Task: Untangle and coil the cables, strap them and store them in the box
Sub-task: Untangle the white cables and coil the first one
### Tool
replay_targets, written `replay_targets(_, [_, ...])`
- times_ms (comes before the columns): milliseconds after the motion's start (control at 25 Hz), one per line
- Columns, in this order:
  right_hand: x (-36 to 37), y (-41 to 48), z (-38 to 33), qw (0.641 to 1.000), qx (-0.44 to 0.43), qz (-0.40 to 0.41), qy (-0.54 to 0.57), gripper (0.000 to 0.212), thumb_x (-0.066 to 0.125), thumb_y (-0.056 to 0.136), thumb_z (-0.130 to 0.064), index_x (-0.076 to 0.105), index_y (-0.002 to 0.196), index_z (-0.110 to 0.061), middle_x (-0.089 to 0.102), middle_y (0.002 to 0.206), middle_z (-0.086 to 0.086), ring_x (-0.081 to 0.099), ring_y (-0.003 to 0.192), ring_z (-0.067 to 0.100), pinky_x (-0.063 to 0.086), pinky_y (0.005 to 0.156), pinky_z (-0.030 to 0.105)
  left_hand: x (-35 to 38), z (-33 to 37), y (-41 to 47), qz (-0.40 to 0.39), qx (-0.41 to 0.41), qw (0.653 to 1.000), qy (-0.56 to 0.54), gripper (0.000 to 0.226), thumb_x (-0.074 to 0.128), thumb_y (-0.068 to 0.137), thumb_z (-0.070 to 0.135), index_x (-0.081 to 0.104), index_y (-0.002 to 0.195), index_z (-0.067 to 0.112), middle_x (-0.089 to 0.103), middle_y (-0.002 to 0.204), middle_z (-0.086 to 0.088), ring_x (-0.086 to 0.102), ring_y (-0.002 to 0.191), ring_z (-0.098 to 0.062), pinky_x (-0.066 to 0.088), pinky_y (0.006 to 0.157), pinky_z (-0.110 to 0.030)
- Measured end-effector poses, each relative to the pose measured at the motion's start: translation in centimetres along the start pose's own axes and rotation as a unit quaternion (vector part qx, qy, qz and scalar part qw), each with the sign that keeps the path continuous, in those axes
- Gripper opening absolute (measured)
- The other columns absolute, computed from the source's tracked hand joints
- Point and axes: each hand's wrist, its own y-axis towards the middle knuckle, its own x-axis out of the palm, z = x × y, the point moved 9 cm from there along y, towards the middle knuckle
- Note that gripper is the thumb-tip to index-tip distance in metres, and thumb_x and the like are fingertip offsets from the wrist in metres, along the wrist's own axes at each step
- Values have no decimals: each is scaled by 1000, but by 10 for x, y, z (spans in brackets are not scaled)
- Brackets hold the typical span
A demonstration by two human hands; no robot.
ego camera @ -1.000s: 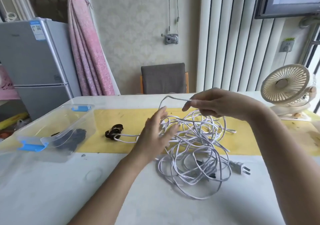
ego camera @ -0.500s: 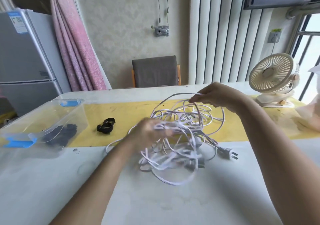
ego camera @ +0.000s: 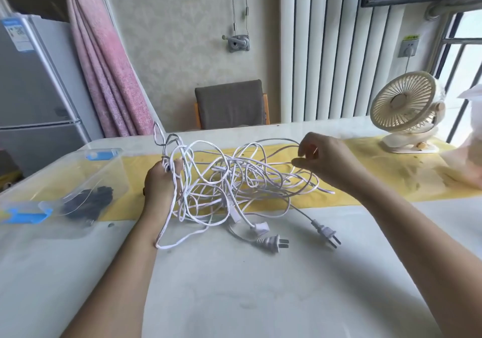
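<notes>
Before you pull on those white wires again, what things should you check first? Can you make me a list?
1. Left hand has a firm hold: ok, it is closed around a bunch of white cable strands.
2. Right hand holds just one strand: ok, its fingers pinch a single loop.
3. Plugs free to slide: ok, two plugs lie loose on the table.
4. Tangle loosened: not ok, the loops cross each other many times.
5. Box ready: ok, it is open on the left with something dark inside.
6. Strap within reach: cannot tell, none is visible now.
</notes>
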Motion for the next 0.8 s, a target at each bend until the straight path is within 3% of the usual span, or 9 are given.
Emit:
replay_targets(80, [7,-17,-15,998,-25,-47,30,21,75,77,-26,58,67,-20,56,60,-5,45,51,7,35,51,23,3,0,-1,-1,10,1000,5,41,45,98,21,37,59,13,41,55,-4,47,43,-11,34,42,-14])
replay_targets(160, [28,-28,-22,994,-37,-100,21,18,74,78,-31,66,70,-17,63,62,-4,49,48,3,38,50,17,6,-6,2,-6,-1,1000,-1,41,45,98,22,38,59,12,42,55,-4,43,46,-12,35,54,-26])
replay_targets(280, [68,-33,-14,985,-27,-144,-96,14,74,77,-31,72,83,-18,70,80,-2,61,73,15,48,67,27,4,-10,7,9,4,1000,25,30,47,97,23,48,72,7,47,63,-3,44,66,-26,30,65,-29])
replay_targets(360, [77,-29,-4,980,-11,-128,-150,11,70,78,-23,72,88,-20,69,87,2,63,84,24,48,68,30,2,-11,11,23,13,999,34,15,51,94,18,54,93,4,56,79,-6,49,77,-28,34,69,-30])
replay_targets(400, [76,-27,0,979,-3,-115,-167,11,69,78,-21,71,89,-20,68,89,4,62,86,26,46,66,29,1,-13,14,27,13,999,20,17,53,92,12,54,106,3,61,93,-9,53,84,-30,37,72,-30])
replay_targets(480, [76,-27,2,972,2,-101,-212,12,69,78,-23,68,89,-18,67,91,5,61,87,28,40,63,28,-4,-10,16,46,40,997,-51,43,52,87,-2,46,129,5,58,119,-16,57,105,-29,44,87,-32])
replay_targets(560, [77,-29,2,966,-1,-98,-239,19,70,78,-26,66,92,-13,63,93,6,60,89,30,42,65,31,-21,5,10,105,103,984,-103,58,50,82,-11,38,136,5,47,132,-18,50,121,-26,38,101,-23])
replay_targets(680, [76,-28,0,965,5,-89,-246,18,68,76,-17,64,91,-7,55,89,9,59,82,31,42,61,32,-49,38,-8,172,199,955,-137,66,44,73,-18,40,134,5,42,131,-11,45,121,-18,30,101,-9])
replay_targets(800, [66,-22,5,960,24,-82,-268,15,68,77,-16,66,89,-8,53,84,8,48,69,27,32,53,28,-52,70,-26,133,302,939,-98,82,43,62,-25,47,130,22,42,124,1,46,119,-11,32,107,-24])
